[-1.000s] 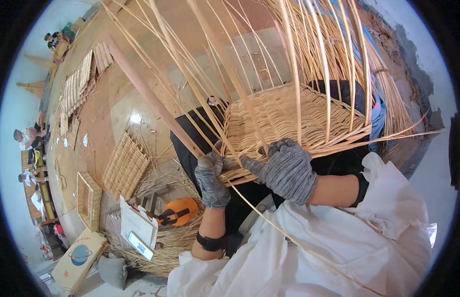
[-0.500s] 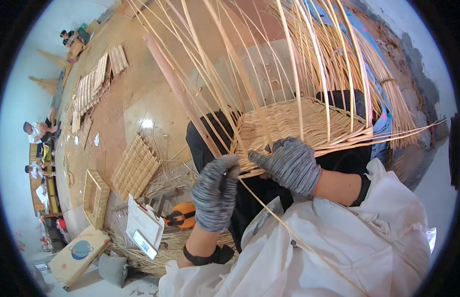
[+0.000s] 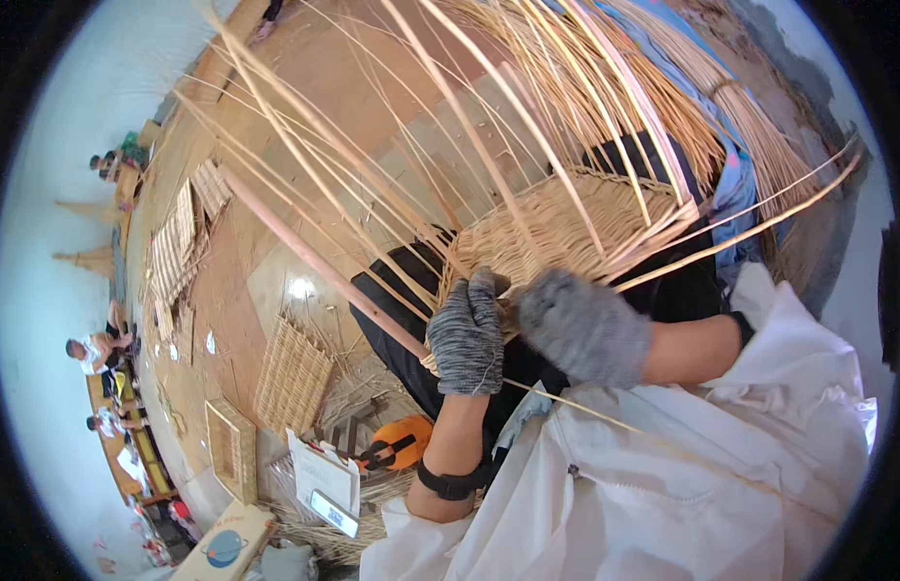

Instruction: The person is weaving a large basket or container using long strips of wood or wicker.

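I see both gloved hands at the near rim of the half-woven wicker basket resting on my lap, left hand fingers clenched around a thin cane strand, right hand fingers curled against the weave.

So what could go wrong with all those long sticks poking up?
The long cane stakes spring up toward the face, so one might whip back and hit an eye. The left hand and right hand bend a strand at the woven basket base; bent too hard, it could snap.
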